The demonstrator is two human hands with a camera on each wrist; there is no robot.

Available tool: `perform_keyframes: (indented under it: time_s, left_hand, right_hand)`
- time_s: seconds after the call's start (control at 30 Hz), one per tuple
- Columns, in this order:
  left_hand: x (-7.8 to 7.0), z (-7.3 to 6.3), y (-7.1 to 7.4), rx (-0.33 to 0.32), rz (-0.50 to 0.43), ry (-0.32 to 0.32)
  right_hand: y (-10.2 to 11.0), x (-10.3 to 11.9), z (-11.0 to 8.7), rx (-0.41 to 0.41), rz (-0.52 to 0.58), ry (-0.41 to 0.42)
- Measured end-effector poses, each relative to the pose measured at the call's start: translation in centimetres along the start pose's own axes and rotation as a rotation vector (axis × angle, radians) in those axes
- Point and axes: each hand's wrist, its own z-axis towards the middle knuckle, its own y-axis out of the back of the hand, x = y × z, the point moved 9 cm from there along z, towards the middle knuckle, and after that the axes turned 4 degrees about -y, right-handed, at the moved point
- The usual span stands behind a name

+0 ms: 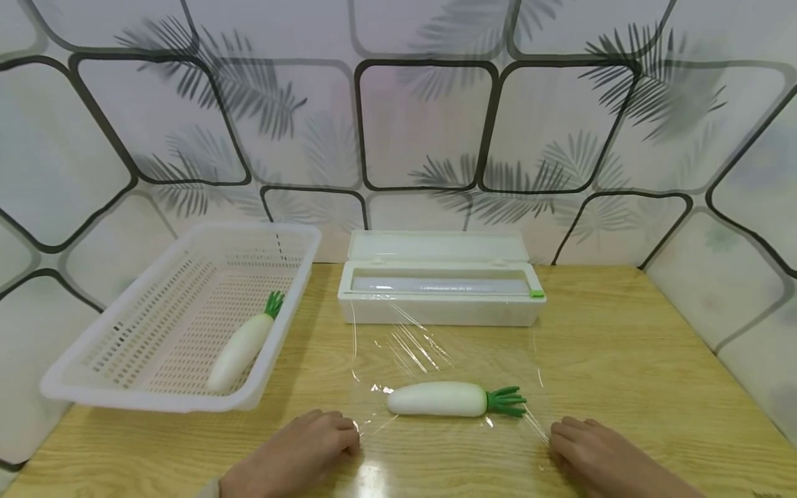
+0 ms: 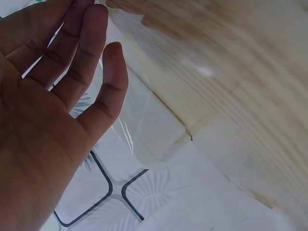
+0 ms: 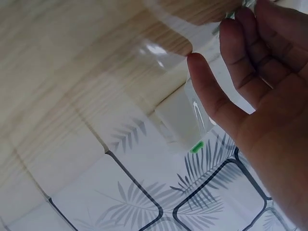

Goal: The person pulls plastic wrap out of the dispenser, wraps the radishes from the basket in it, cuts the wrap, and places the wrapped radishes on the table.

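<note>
The white radish [image 1: 438, 400] lies on its side on the table [image 1: 654, 360], over the stretch of clear film [image 1: 473, 356]; it seems to rest on top of the film, though the sheet is hard to make out there. Its long axis runs left to right, about parallel to the box, with the green leaves [image 1: 507, 401] at the right end. From both hands' fingers it lies forward and inward: the blunt tip is near the left hand [image 1: 311, 446], the leaves near the right hand [image 1: 600, 456]. Neither hand is plainly nearer, and neither touches the radish.

The left fingers bend toward the thumb and appear to pinch the film's near left corner; the right fingers do likewise at the near right corner. In both wrist views the little finger stands apart from the others, and the exact grip at the tips is partly cut off.

Beyond the radish sits the white box [image 1: 438, 311], lid [image 1: 438, 247] up, holding the roll [image 1: 436, 284]. The film reaches from it to the hands, so the sheet is tied at its far end. A green tab [image 1: 537, 294] marks the box's right corner. To the left stands the basket [image 1: 156, 401] with a second radish [image 1: 239, 353], beside the film and outside the span between the hands.
</note>
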Motion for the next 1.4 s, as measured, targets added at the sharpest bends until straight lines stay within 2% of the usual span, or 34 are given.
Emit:
perform_keyframes:
  time_s: [0.17, 0.27, 0.53, 0.73, 0.8, 0.9, 1.0, 1.1, 1.23, 1.33, 1.4]
  left_hand:
    - [0.1, 0.0, 0.0, 0.007, 0.01, 0.01]
    - [0.2, 0.0, 0.1, 0.01, 0.008, 0.016]
    - [0.1, -0.1, 0.1, 0.0, 0.015, 0.009]
    - [0.2, 0.0, 0.3, 0.002, 0.014, 0.009]
    - [0.3, 0.0, 0.2, 0.009, 0.014, 0.015]
    - [0.5, 0.0, 0.4, 0.001, 0.011, 0.019]
    - [0.6, 0.1, 1.0, -0.05, -0.007, 0.012]
    - [0.8, 0.3, 1.6, -0.125, -0.034, 0.01]
    - [1.6, 0.8, 2.3, -0.188, -0.088, 0.067]
    - [2.7, 1.0, 2.3, -0.185, -0.17, 0.163]
    - [3.6, 1.0, 2.1, -0.176, -0.256, 0.237]
  right_hand:
    - [-0.2, -0.9, -0.5, 0.084, 0.074, -0.099]
    - [-0.3, -1.1, -0.7, 0.119, 0.092, -0.129]
    - [0.2, -0.4, -0.1, 0.04, 0.092, -0.034]
    - [0.0, 0.3, 0.5, -0.007, -0.024, 0.054]
    - [0.1, 0.3, 0.4, -0.02, -0.023, 0.046]
    - [0.7, -0.2, 0.2, -0.034, 0.057, -0.025]
    - [1.9, -0.7, 0.3, -0.083, 0.113, -0.077]
    - [3.1, -0.7, 0.8, -0.162, 0.111, -0.057]
    - [3.9, -1.3, 1.3, -0.228, 0.188, -0.03]
    - [4.1, -2.2, 1.5, -0.236, 0.257, -0.05]
    - [4.0, -2.8, 1.6, -0.231, 0.309, -0.061]
